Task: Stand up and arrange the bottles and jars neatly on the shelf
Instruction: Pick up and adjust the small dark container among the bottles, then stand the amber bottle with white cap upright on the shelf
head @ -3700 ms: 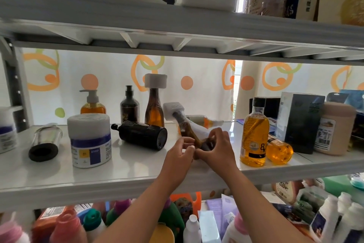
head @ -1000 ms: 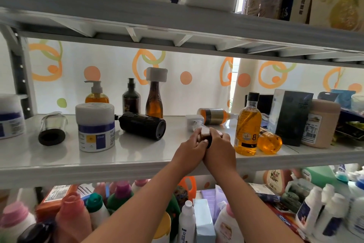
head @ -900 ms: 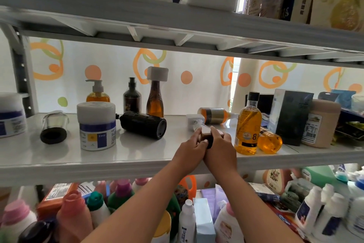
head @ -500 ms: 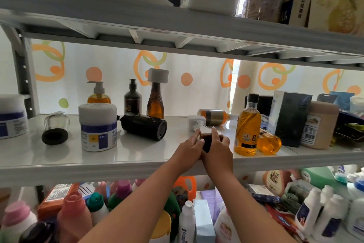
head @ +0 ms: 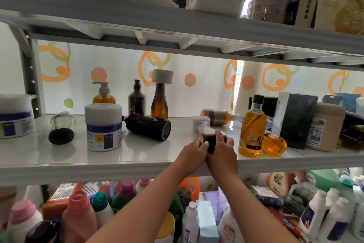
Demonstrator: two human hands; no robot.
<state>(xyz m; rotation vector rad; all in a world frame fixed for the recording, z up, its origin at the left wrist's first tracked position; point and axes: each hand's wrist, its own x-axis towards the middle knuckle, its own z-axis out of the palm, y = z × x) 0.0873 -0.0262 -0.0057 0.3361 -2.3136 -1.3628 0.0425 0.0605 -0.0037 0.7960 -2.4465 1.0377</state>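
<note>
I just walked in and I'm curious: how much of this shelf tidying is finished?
Partly done. Three bottles stand in a back row: the pump bottle, a dark bottle and an amber bottle. Both hands, left hand and right hand, grip a small brown bottle lying tilted. Left to stand up: the black bottle, clear tube, orange-banded bottle and small golden bottle.

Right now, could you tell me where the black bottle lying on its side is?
The black bottle lies mid-shelf, just right of the white jar and in front of the brown bottle.
</note>
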